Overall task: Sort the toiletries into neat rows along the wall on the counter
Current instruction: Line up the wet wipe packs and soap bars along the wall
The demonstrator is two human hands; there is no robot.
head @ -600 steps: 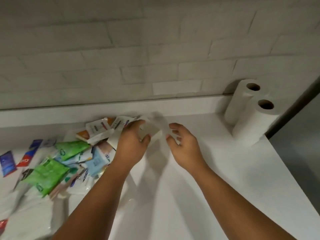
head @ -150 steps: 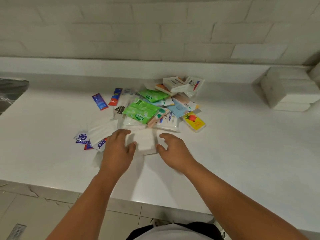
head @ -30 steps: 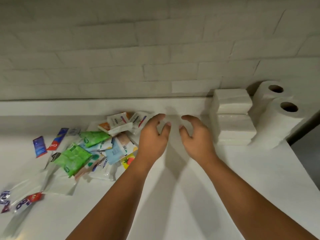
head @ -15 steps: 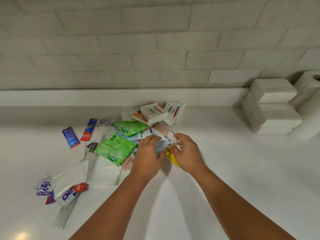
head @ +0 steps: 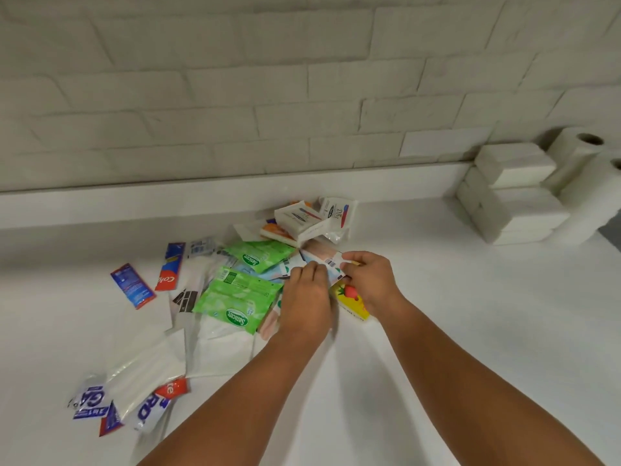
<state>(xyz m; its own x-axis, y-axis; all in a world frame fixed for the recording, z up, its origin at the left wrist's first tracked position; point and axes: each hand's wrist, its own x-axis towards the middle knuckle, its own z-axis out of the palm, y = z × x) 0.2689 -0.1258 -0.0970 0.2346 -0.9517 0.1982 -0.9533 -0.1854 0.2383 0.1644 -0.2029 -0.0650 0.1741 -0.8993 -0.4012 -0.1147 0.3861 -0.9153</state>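
Both grips meet at the right edge of the loose heap in the middle of the table [head: 470, 314]. Between them is a pale blue packet [head: 331, 268] with a barcode on its upper face. The left grip [head: 307, 301] has its fingers curled over the packet's left end, and the right grip [head: 369, 280] pinches the right end between thumb and fingers, so each is closed on the same packet. It sits at the fingertips of both, just far of the knuckles. It lies over a yellow packet [head: 351, 301] printed with a strawberry and just right of the big green wipes pack [head: 237, 299]. Its long axis seems to run roughly left to right, tilted a little, with the barcode end toward the right grip. How much of it is tucked under the left fingers cannot be made out. That line is already close to parallel with the wall [head: 235, 95], so it likely needs little turning to join a row. The only tidy run so far is the stack of white tissue packs [head: 514, 196] beside the paper rolls [head: 578, 153] at the far right. The bare stretch along the wall beside that stack lies far and right of the packet, nearer the right grip, which looks better placed to carry it. The soap boxes [head: 302, 220] stand just far of the packet and may get nudged.
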